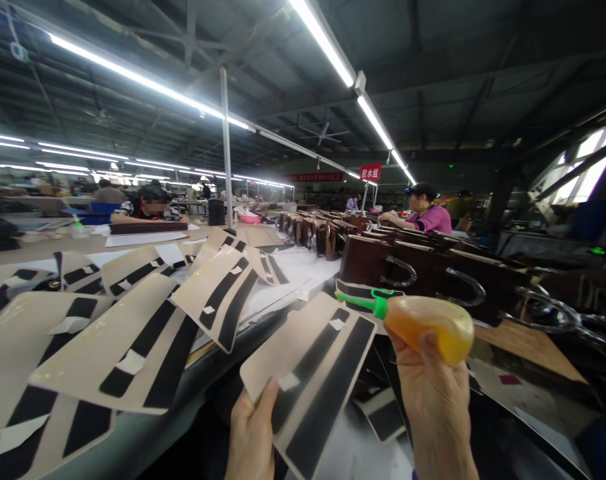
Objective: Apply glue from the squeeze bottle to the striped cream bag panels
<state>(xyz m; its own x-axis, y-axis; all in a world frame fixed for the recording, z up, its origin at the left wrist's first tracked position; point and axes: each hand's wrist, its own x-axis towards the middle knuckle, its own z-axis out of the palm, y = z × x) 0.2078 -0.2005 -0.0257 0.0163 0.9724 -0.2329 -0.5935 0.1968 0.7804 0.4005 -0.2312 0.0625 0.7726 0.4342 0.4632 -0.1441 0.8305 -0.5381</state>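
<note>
My left hand [253, 423] grips the lower left edge of a beige panel [287, 343] with black strips and small white patches. The panel is tilted up in front of me. In my right hand [433, 393] is a squeeze glue bottle [433, 320] of amber liquid, lying sideways with its green nozzle pointing left. The nozzle tip is at the panel's top edge; whether it touches I cannot tell. Similar beige panels [117, 340] lie overlapped on the table to the left, some with shiny streaks along their edges. Another panel [383, 410] lies below, partly hidden.
Dark brown bags [367, 260] with clear-wrapped handles stand in rows at the right. A person in a pink top [435, 217] is behind them. Another person [153, 207] sits across the table by a dark stack [147, 228]. A metal post [226, 147] rises beyond the panels.
</note>
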